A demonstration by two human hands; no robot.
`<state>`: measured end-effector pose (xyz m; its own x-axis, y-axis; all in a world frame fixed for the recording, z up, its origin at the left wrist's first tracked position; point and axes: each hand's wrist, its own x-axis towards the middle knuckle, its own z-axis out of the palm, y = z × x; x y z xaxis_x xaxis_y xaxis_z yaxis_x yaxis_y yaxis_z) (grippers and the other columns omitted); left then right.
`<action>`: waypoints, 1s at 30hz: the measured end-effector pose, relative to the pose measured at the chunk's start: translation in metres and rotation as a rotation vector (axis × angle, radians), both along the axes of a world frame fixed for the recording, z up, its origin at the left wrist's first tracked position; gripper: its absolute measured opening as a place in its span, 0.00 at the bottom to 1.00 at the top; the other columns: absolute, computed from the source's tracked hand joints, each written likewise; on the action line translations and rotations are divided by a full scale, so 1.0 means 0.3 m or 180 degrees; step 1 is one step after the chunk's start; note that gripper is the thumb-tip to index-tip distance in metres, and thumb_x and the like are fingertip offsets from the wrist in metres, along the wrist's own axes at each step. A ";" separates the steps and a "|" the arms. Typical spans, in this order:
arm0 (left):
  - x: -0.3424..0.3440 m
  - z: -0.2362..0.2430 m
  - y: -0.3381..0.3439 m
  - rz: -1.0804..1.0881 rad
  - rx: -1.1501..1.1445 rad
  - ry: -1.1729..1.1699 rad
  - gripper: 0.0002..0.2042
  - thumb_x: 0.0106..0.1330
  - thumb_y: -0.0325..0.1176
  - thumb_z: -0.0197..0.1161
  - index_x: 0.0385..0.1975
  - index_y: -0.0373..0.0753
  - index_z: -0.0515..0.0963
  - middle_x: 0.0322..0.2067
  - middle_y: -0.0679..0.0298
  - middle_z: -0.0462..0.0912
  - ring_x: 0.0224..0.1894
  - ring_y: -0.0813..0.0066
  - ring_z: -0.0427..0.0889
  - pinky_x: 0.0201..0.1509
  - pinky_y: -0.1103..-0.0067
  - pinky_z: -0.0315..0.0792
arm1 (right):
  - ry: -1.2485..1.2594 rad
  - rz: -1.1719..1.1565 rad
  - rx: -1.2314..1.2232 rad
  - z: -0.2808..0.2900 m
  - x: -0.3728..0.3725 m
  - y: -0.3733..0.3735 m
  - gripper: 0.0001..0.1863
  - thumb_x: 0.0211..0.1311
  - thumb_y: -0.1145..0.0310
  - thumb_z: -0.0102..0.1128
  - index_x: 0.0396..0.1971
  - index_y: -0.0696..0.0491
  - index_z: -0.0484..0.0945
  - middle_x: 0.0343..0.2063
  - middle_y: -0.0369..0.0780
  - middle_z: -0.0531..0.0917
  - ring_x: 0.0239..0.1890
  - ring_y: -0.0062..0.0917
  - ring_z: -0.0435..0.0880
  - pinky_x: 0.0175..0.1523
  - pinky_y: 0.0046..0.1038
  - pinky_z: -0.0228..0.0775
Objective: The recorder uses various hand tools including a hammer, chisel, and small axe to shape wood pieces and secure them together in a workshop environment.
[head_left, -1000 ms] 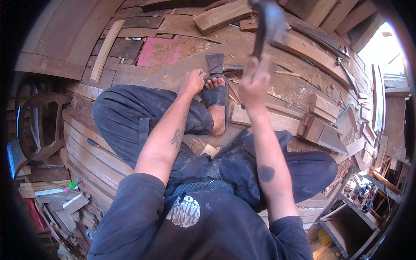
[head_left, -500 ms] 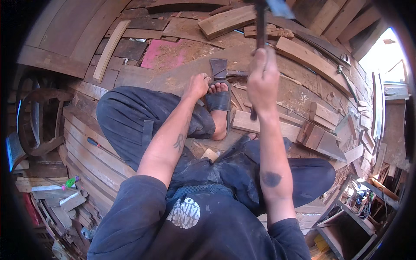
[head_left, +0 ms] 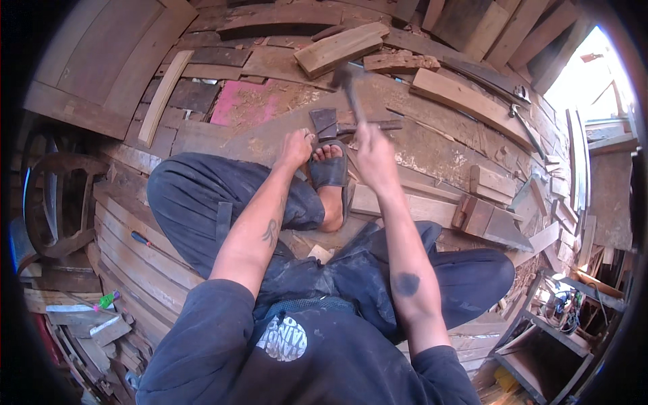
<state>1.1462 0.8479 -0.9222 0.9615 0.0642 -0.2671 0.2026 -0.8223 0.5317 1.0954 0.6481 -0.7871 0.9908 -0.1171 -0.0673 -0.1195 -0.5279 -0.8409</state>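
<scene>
My right hand [head_left: 376, 158] grips the handle of a hammer [head_left: 356, 101], whose dark head is smeared by motion. The hammer head is above and to the right of an axe head [head_left: 325, 125] lying on the boards. This axe's handle [head_left: 381, 126] runs off to the right, behind the hammer. Just left of the axe head my left hand [head_left: 295, 148] is closed, its fingertips pinched near the blade. Whatever it holds is too small to make out. My sandalled foot [head_left: 329, 172] rests directly below the axe head.
Beyond lie a thick wood block [head_left: 341, 50] and a long beam [head_left: 466, 104]. Offcuts [head_left: 491, 185] are at right, with a clamp [head_left: 523, 125] farther back. A screwdriver [head_left: 142, 238] lies by my left knee. A pink patch [head_left: 243, 101] marks the floor.
My right hand has swung the hammer down and to the left, from high up toward the axe head. My left hand stays pinched beside the axe head. The whole view has shifted slightly.
</scene>
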 end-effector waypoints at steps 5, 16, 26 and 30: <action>0.002 -0.006 -0.004 -0.0043 -0.0135 0.0126 0.13 0.71 0.42 0.56 0.44 0.44 0.83 0.44 0.46 0.84 0.50 0.42 0.81 0.53 0.55 0.74 | -0.1294 0.0031 0.1004 0.188 0.048 -0.002 0.20 0.79 0.56 0.42 0.38 0.60 0.70 0.20 0.56 0.78 0.26 0.55 0.81 0.30 0.43 0.69; 0.005 0.036 -0.011 0.0063 -0.0178 0.0103 0.13 0.72 0.42 0.56 0.43 0.41 0.82 0.44 0.43 0.83 0.51 0.40 0.80 0.54 0.54 0.74 | 0.1145 0.0209 -0.0599 -0.236 -0.079 0.005 0.28 0.77 0.49 0.41 0.49 0.63 0.75 0.45 0.65 0.80 0.54 0.60 0.76 0.57 0.52 0.67; 0.001 -0.014 -0.009 -0.0380 0.0207 0.0066 0.15 0.74 0.42 0.52 0.44 0.40 0.81 0.50 0.44 0.81 0.54 0.43 0.79 0.58 0.56 0.73 | -0.1025 -0.0122 0.0946 0.094 0.021 0.000 0.17 0.78 0.58 0.44 0.45 0.59 0.71 0.22 0.56 0.79 0.28 0.56 0.81 0.32 0.46 0.68; 0.002 -0.007 -0.007 -0.0397 0.0203 0.0204 0.16 0.74 0.42 0.50 0.45 0.38 0.81 0.52 0.45 0.79 0.56 0.45 0.78 0.59 0.57 0.73 | -0.0319 -0.0148 -0.0044 -0.066 -0.023 0.049 0.23 0.79 0.53 0.42 0.51 0.60 0.70 0.26 0.57 0.81 0.32 0.51 0.83 0.39 0.45 0.72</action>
<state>1.1468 0.8458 -0.9243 0.9443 -0.0360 -0.3272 0.1284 -0.8750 0.4668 1.0885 0.6628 -0.8069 0.9860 -0.1633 0.0339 -0.0597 -0.5354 -0.8425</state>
